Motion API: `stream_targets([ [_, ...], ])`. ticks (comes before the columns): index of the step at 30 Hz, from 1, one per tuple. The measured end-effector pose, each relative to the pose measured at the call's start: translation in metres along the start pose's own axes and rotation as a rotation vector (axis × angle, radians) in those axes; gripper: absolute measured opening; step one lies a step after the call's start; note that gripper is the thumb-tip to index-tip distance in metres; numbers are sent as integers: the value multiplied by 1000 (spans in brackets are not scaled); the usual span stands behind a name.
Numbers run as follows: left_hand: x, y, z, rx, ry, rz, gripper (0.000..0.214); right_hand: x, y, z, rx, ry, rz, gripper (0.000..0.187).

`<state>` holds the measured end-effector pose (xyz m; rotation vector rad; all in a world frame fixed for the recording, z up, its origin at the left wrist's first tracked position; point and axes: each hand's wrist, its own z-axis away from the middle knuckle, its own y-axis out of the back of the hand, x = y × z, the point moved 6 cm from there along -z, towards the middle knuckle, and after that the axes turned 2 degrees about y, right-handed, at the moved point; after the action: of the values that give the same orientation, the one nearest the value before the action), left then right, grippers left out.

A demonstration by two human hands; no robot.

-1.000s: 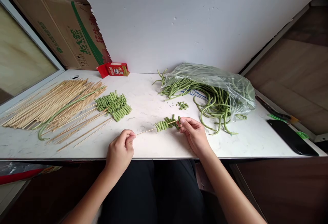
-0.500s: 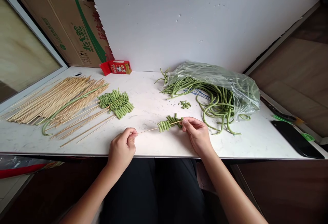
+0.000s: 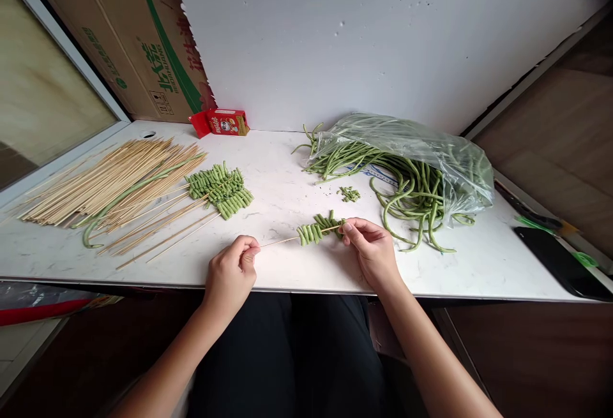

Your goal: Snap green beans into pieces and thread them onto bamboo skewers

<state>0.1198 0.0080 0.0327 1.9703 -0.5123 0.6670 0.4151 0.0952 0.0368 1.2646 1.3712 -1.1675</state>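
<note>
A thin bamboo skewer (image 3: 280, 241) lies across in front of me, threaded with folded green long-bean pieces (image 3: 317, 231). My left hand (image 3: 230, 272) is closed, pinching the skewer's bare left end. My right hand (image 3: 372, 249) is closed too, its fingertips pinching the skewer's tip and the last bean piece on the right. Both hands hover just above the white table (image 3: 287, 265) near its front edge.
A pile of bare skewers (image 3: 105, 182) and finished bean skewers (image 3: 221, 189) lie at the left. A plastic bag of long beans (image 3: 407, 163) sits at the right, with bean scraps (image 3: 349, 194) near it. A red carton (image 3: 221, 122), cardboard box (image 3: 129, 54) and dark phone (image 3: 561, 263) are around.
The camera has shifted slightly, so everything sits a little further right in view. Both hands keep the same hold on the skewer; the beans have barely moved.
</note>
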Motion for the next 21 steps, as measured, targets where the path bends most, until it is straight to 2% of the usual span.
stream_targets([
  [12,1,1,-3,-48,14,10,16,-8,-3,2,15,6,41,27],
  [21,1,1,-3,-57,30,18,16,-16,-6,7,77,-30,38,29],
])
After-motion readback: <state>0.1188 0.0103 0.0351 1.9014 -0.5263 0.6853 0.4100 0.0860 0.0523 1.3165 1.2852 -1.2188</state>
